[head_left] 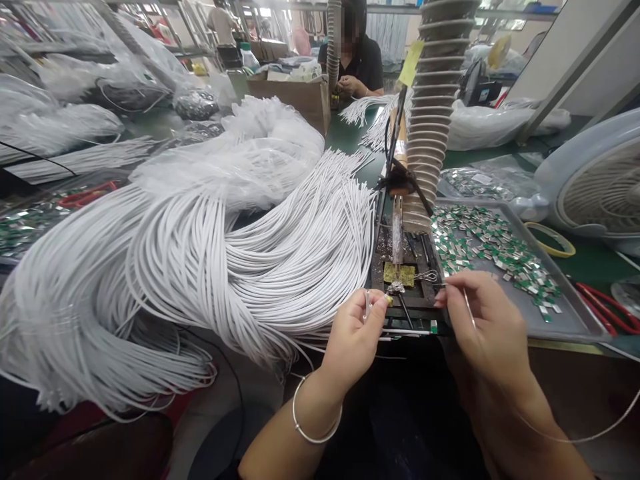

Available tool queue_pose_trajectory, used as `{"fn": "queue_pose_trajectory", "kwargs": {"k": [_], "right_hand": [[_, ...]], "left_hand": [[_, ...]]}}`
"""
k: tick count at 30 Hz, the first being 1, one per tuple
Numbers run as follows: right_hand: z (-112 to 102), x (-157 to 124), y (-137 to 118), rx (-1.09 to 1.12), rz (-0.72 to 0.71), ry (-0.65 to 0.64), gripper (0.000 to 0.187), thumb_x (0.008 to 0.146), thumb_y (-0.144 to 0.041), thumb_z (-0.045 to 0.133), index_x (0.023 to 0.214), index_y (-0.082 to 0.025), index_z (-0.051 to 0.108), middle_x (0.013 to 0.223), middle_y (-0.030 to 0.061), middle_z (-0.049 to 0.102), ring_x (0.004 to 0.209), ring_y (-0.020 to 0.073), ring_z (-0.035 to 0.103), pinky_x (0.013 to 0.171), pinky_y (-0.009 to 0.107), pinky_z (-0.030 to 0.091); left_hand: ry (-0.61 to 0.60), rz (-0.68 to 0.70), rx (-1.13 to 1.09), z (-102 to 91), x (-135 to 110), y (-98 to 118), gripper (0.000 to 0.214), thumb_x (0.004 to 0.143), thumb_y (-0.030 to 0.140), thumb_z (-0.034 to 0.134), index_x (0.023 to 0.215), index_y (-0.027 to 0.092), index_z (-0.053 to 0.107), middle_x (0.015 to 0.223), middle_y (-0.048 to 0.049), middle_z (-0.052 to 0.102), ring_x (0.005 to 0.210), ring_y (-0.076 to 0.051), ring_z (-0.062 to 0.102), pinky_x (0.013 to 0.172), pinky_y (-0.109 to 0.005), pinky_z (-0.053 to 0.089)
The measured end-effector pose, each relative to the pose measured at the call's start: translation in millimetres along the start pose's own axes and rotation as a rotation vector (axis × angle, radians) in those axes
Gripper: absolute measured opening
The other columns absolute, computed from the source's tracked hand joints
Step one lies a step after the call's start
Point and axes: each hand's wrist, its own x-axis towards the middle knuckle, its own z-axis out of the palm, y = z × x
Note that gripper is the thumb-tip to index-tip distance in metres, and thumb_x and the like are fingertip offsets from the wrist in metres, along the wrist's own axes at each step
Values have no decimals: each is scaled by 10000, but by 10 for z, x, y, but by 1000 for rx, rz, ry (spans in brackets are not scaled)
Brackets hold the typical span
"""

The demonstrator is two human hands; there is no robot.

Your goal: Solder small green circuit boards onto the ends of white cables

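2 bare hands up front: left hand (357,337) is pinched on a small piece with a yellowish end (389,301), just beside the silvery blob (397,287) under the soldering iron (397,230). Right hand (487,327) has its fingers closed on a thin wire (469,308). Next over is 1 gray tray (577,321) loaded with little green-and-silver boards (500,250), plus a clear bag (480,181) of similar-looking bits behind it. Huge heap of white cables (280,260) to the left, and farther back on the bench (590,270), a cardboard box (295,103) with pale stuff I can't make out.
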Motion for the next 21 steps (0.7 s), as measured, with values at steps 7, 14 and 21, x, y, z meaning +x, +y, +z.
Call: {"fn": "queue_pose_trajectory", "kwargs": {"k": [7, 14, 21], "right_hand": [[253, -94, -156, 168, 16, -40, 78, 865, -188, 484, 904, -201, 550, 756, 21, 584, 656, 133, 604, 586, 266, 512], [313, -63, -198, 218, -6, -103, 75, 850, -190, 505, 823, -197, 575, 718, 10, 589, 626, 128, 592, 571, 253, 502], [348, -89, -166, 285, 106, -102, 81, 859, -228, 508, 820, -190, 567, 701, 3, 575, 584, 107, 567, 546, 235, 494]], "left_hand": [[-58, 19, -30, 59, -18, 150, 165, 834, 294, 541, 725, 173, 515, 820, -3, 531, 604, -80, 411, 593, -224, 373], [-53, 102, 36, 83, -6, 212, 172, 834, 208, 514, 667, 170, 497, 869, -30, 535, 756, -123, 494, 718, -242, 409], [-74, 117, -15, 84, -10, 200, 165, 820, 182, 518, 657, 168, 499, 877, -31, 538, 751, -120, 506, 703, -237, 417]]}}
